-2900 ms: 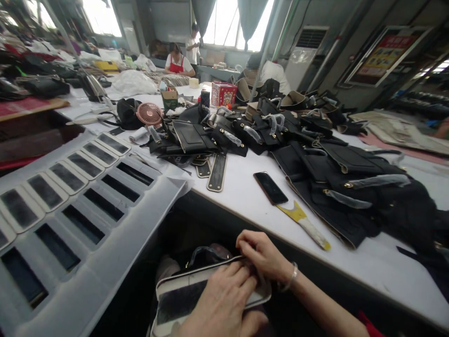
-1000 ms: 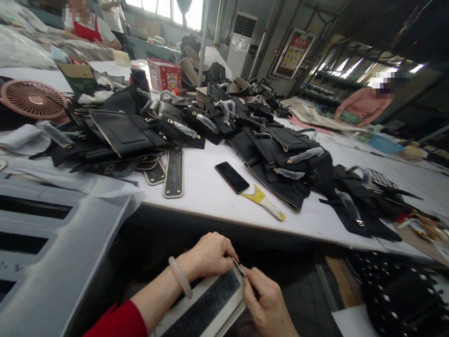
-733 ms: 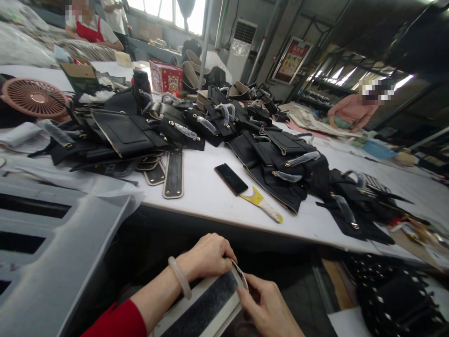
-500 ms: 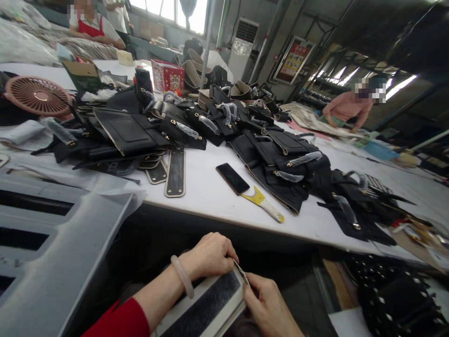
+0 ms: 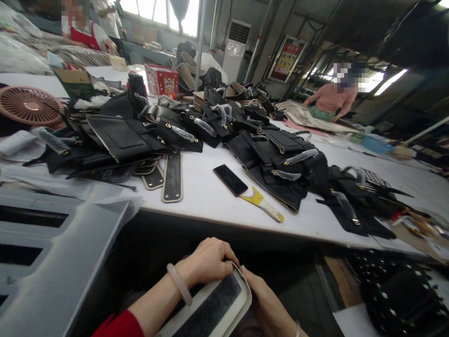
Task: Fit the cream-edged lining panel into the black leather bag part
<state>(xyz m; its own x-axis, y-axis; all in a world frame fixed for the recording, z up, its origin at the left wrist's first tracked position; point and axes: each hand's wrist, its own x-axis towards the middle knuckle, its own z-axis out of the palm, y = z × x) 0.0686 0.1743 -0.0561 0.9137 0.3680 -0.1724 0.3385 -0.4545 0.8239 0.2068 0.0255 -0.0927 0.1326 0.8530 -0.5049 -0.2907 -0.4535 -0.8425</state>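
Note:
Low in the view, below the table edge, lies a cream-coloured bag piece [image 5: 241, 299] with a broad black strip along its middle and a raised edge around its rounded end. My left hand [image 5: 209, 258], with a pale bangle at its wrist, is closed on the far edge of this piece, thumb and fingers pinching near the corner. Against the right side of the same corner, my right hand [image 5: 264, 297] grips the edge; most of its fingers are hidden behind the piece. The underside of the piece is out of sight.
On the white table [image 5: 196, 206] lie a phone [image 5: 230, 179], a yellow-and-white tool [image 5: 261, 203], black bag parts [image 5: 119, 135] with wrapped handles and cream-edged strips [image 5: 172, 179]. A pink fan [image 5: 31, 106] stands left. Translucent sheeting [image 5: 87, 234] hangs nearby. Co-workers [image 5: 331, 100] are across the table.
The right hand has shifted slightly down along the corner, and the edge there now shows rounded, folded around the end. The left hand keeps its grip. The view has turned slightly.

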